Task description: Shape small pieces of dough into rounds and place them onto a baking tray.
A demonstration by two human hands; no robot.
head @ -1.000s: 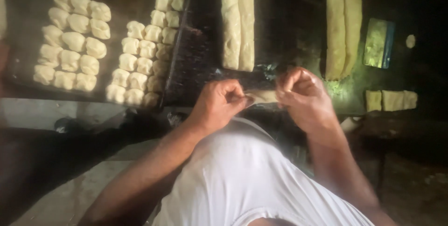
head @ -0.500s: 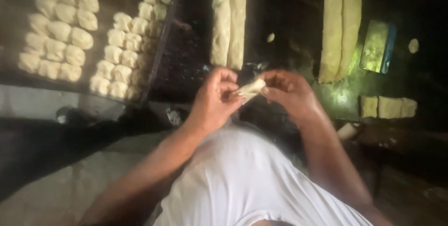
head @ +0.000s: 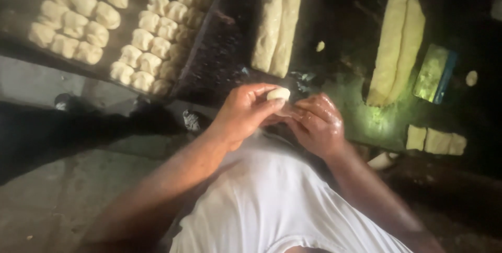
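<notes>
Hands meet above the edge of the dark work surface (head: 361, 122). Left hand (head: 246, 114) pinches a small pale dough piece (head: 278, 94) at its fingertips; right hand (head: 316, 125) curls against it in support. Shaped dough pieces (head: 149, 49) lie in rows on a dark tray (head: 214, 49) within reach. Long dough logs (head: 277, 23) lie just beyond the hands.

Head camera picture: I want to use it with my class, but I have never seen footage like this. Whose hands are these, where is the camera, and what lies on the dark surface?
The camera sits on a person's head and looks down, so both hands are that person's own. The left hand pinches a small dough piece at its fingertips; the right hand is cupped close beside it. On the dark table lie long dough logs, more logs, a green scraper and cut squares. Left, a tray holds rows of shaped dough pieces.
</notes>
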